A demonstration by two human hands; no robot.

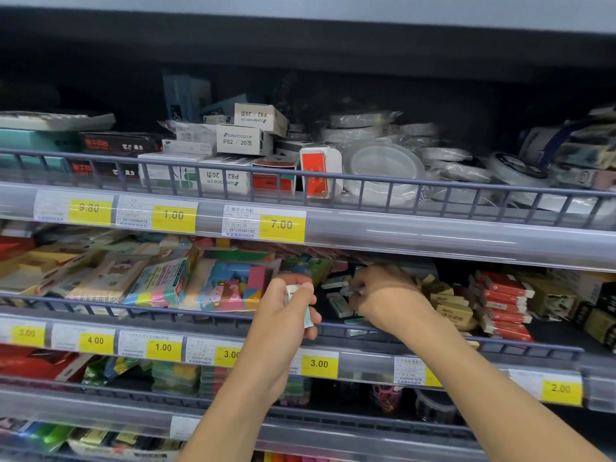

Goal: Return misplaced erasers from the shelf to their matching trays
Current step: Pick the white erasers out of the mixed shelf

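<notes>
The left hand [293, 308] hangs in front of the middle shelf [206, 320] with its fingers curled round a small stack of white-and-green erasers [301, 306] — gathered there, I'd guess, so they can be carried along while the other hand sorts. The right hand [380, 288] reaches further in, over the rail, its fingertips pinching what looks like one more pale eraser [350, 290] among the loose white and green ones [338, 303] lying on the dark shelf floor just below it; the blur makes it hard to say whether that piece is lifted or only touched. Just to the right of that hand sit tan-sleeved erasers [450, 305] in a heap, and beyond them red-sleeved ones [503, 305] stacked in a row, so each kind seems to have its own stretch of shelf and the pale ones look to be the strays being collected. To the left of the left hand lie bright bagged packs of coloured blocks [226, 281]. Above both hands another shelf carries white boxes [240, 140] and rolls of clear tape [383, 168]. Yellow price tags [281, 225] run along every shelf edge, and more stationery fills the shelves below the forearms — an ordinary shop aisle.
</notes>
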